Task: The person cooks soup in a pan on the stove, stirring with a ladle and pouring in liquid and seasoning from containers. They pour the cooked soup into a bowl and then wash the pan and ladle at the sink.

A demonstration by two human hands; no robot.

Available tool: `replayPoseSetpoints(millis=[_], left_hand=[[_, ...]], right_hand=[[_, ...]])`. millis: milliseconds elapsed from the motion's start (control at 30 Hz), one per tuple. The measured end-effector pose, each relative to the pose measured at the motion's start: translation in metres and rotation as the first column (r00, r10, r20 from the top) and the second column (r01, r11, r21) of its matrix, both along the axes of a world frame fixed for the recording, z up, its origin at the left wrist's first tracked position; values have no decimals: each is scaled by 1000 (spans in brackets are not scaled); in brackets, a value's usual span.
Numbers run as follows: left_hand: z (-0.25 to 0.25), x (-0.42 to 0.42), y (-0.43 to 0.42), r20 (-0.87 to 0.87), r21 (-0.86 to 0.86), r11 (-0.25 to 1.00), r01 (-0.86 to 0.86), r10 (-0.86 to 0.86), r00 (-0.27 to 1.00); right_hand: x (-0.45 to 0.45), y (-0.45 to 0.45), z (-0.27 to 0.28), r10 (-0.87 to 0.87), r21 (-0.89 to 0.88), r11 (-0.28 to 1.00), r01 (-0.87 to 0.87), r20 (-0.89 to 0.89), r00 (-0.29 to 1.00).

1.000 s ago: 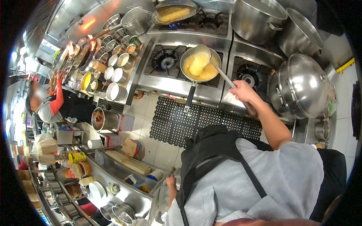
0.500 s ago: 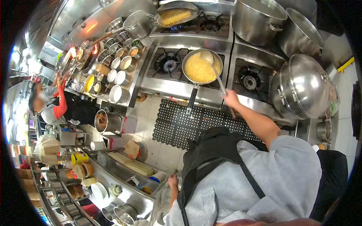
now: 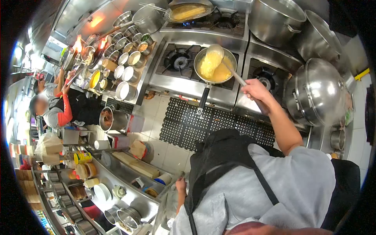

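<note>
My right hand (image 3: 256,92) is closed around the long handle of a ladle (image 3: 236,75). The ladle's bowl touches the far rim of a frying pan (image 3: 197,62) on the stove. Soft yellow egg (image 3: 210,64) is bunched in the pan's left and middle, with runnier yellow liquid at its right. Toward me points the pan's black handle (image 3: 203,98), with no hand on it. Low at my side, my left hand (image 3: 180,185) is closed by the counter edge; a small dark tip shows above it, too unclear to name.
Burners (image 3: 180,62) flank the pan. Tall stockpots (image 3: 276,23) and a large domed steel vessel (image 3: 321,90) stand right. Steel containers (image 3: 125,91) crowd the left counter, where a co-worker (image 3: 58,109) stands near flames. A black perforated mat (image 3: 184,121) covers the floor.
My right hand and the ladle have moved up and right. The ladle's bowl went toward the far rim, and the egg, spread across the pan before, is now bunched leftward.
</note>
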State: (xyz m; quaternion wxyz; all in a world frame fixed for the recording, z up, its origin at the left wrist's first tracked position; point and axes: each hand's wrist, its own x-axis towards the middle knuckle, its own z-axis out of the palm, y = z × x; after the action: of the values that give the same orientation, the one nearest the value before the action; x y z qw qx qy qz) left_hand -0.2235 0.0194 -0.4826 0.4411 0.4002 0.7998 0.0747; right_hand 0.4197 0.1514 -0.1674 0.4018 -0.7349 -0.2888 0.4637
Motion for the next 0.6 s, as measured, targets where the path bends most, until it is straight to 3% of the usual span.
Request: replayPoseSetpoints(millis=[67, 100, 200, 233, 267, 300, 333, 367, 400, 433, 467, 533, 600], left_hand=[[-8, -7, -2, 10, 60, 998, 8, -8, 1000], [-4, -10, 0, -67, 43, 994, 96, -93, 993], [42, -4, 16, -116, 30, 959, 281, -276, 954], [33, -8, 18, -142, -17, 961, 276, -276, 951], [24, -13, 20, -171, -61, 967, 246, -253, 952], [17, -15, 20, -199, -57, 979, 195, -203, 959], [15, -14, 27, -221, -46, 990, 136, -143, 965], [43, -5, 40, -207, -46, 991, 123, -130, 970], [58, -3, 49, -184, 23, 998, 55, -50, 982], [56, -8, 57, -217, 106, 994, -17, 40, 975], [70, -10, 75, -203, 160, 982, -95, 127, 971], [76, -36, 112, -152, 304, 929, -210, 265, 952], [96, -68, 153, -119, 467, 832, -299, 394, 911]], right_hand=[[-1, -6, 10, 58, 31, 997, -65, 195, 979], [-3, -9, 12, 76, -11, 997, -77, 333, 940], [-27, -17, 21, 51, 28, 996, -83, 585, 810], [-36, -19, 17, 11, 35, 999, -32, 491, 871], [-27, -19, -15, 41, 49, 995, -91, 617, 786], [-35, -12, -11, 77, -71, 996, -49, 477, 876], [-16, -14, -65, 87, 66, 984, -168, 647, 758], [-15, -9, -84, 105, 44, 981, -190, 703, 703], [3, -5, -124, 126, 62, 962, -265, 760, 638], [-12, 0, -116, 211, -129, 976, -173, 739, 640], [-14, 2, -132, 245, -200, 969, -143, 783, 572], [-20, 4, -162, 210, -169, 977, -126, 846, 490], [-26, 11, -175, 264, -248, 964, -96, 847, 462]])
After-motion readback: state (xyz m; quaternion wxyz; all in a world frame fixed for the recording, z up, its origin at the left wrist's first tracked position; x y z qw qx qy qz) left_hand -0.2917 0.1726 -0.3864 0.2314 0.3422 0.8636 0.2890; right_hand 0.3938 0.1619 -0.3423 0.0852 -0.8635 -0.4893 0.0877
